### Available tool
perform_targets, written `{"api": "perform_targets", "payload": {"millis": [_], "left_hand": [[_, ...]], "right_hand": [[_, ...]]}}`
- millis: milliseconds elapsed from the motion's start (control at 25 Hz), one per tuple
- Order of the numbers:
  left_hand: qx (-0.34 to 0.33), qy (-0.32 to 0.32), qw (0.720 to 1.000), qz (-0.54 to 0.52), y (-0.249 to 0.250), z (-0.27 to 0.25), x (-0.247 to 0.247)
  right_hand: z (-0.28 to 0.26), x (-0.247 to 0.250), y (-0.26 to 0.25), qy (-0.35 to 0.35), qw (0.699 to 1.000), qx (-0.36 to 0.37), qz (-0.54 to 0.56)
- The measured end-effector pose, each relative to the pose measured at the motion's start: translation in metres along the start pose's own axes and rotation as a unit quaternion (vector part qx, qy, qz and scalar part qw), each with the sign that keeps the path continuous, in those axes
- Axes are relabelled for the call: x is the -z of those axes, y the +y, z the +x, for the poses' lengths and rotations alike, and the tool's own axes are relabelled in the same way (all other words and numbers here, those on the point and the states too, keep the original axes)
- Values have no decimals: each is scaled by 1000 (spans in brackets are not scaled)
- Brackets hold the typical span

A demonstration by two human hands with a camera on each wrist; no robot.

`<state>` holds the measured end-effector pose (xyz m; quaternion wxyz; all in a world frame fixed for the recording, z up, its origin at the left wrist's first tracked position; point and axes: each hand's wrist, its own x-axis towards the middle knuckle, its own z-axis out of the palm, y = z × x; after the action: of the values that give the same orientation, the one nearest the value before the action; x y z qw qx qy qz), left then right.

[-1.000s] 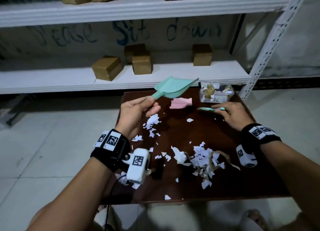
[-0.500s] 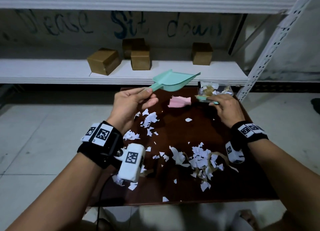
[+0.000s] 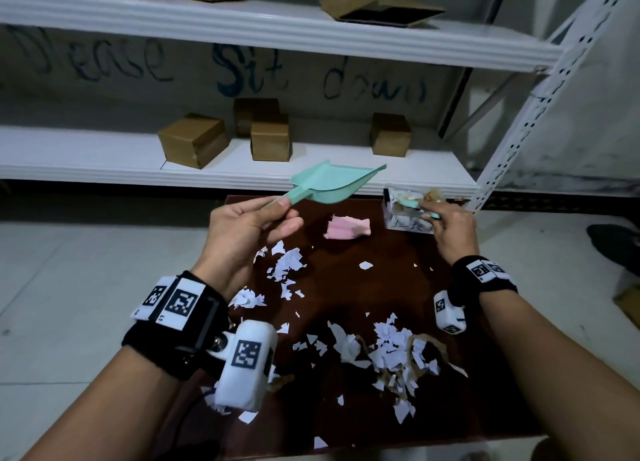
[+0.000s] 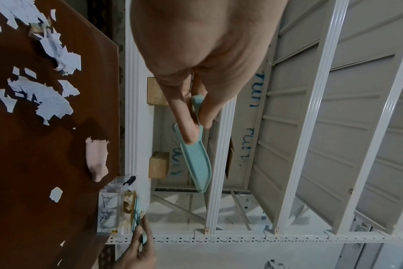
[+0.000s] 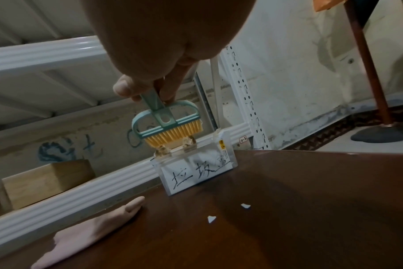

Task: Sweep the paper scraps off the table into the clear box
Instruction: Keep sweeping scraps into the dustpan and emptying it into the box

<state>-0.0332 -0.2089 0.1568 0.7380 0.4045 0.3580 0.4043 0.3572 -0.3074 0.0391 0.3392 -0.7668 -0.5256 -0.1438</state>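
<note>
White shelving backs a dark tabletop (image 3: 346, 287) strewn with paper scraps (image 3: 391, 349). Left hand (image 3: 242, 232) pinches the dustpan (image 3: 332, 183) handle aloft; right hand (image 3: 450, 228) grips the brush (image 5: 168, 125), bristles at the rim of the clear box (image 5: 196, 167) in the far right corner. Pressing hard could tip the light box. A second ago the brush lay low by the tabletop; it has since risen to the box.
</note>
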Motion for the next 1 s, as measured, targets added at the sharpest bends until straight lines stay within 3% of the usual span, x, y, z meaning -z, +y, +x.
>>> {"api": "perform_targets", "payload": {"millis": [160,400,520,840,1000], "left_hand": [[9,-2,1000,-6,-1,1,-2],[18,1,999,-28,0,3,-12],[19,2,999,-40,1,1,-15],[20,2,999,-44,3,2,-15],[19,6,999,-44,3,5,-13]], "right_hand": [[6,-2,-1,-33,999,-33,1],[21,37,-10,65,997,-9,38],[25,41,-5,82,996,-16,27],[24,22,12,40,997,-58,15],[34,21,13,119,980,-134,82]]}}
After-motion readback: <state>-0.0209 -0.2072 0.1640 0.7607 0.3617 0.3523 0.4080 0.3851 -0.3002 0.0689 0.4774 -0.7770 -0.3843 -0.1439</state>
